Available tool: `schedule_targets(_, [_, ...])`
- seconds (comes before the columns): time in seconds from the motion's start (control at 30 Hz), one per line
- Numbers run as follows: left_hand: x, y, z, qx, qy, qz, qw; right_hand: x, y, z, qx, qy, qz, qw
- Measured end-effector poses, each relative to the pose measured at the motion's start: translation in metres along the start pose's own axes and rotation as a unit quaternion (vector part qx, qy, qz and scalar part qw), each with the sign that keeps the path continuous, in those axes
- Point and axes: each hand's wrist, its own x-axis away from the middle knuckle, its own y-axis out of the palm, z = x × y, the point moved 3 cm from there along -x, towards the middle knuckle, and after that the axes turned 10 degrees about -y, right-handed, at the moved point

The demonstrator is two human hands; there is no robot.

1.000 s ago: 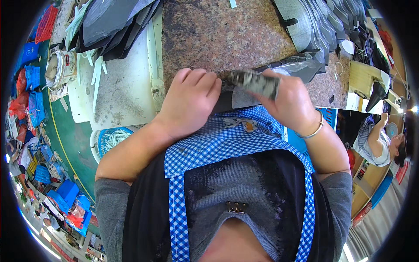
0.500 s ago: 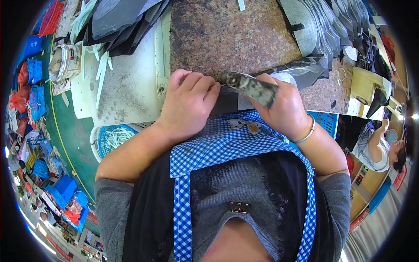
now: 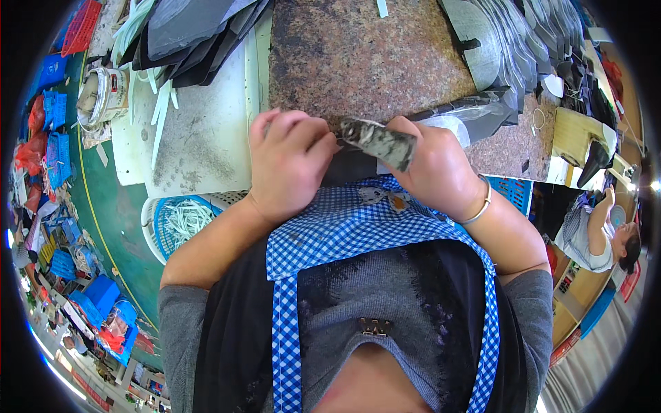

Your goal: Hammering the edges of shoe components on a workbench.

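My right hand [image 3: 438,165] is closed round a hammer, whose worn, mottled grey head [image 3: 380,143] slants above the front of the stone slab. Its handle is hidden by my hand. Close to the head's rounded end, my left hand [image 3: 289,162] has its fingers curled at the edge of a dark, flat sheet piece [image 3: 351,167]. That piece lies at the slab's front edge, partly covered by both hands. The left fingertips are slightly blurred. The brown speckled stone slab [image 3: 365,62] stretches away beyond my hands.
Dark cut sheets [image 3: 196,34] are piled at the far left, beside pale green strips [image 3: 163,113]. Grey cut pieces [image 3: 502,41] fan out at the far right. A tub [image 3: 103,96] stands left. Below the table edge sits a basket [image 3: 155,224] of strips. Another person [image 3: 589,230] is at right.
The hammer head has shifted left and slightly down, closer to my left fingers. My left hand has moved a little left, its fingers bending differently. The surrounding piles stay put.
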Motion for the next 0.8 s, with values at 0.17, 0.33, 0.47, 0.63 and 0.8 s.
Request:
schedule_targets(0.17, [0.009, 0.0, 0.013, -0.155, 0.154, -0.018, 0.976, -0.002, -0.001, -0.01, 0.014, -0.02, 0.02, 0.999])
schedule_targets(0.33, [0.002, -0.003, -0.009, -0.014, 0.066, 0.002, 0.998, -0.004, -0.006, -0.001, 0.0, -0.001, 0.032, 0.999])
schedule_targets(0.47, [-0.029, -0.011, 0.006, 0.131, -0.001, 0.075, 0.989, 0.023, -0.035, 0.02, 0.066, -0.011, 0.246, 0.967])
schedule_targets(0.63, [-0.05, 0.05, 0.07, 0.12, 0.201, -0.141, 0.962, 0.036, -0.065, 0.036, -0.224, 0.236, 0.413, 0.851])
schedule_targets(0.8, [-0.097, 0.006, 0.056, -0.046, 0.264, 0.107, 0.957, 0.085, -0.102, 0.053, -0.271, 0.162, 0.582, 0.749])
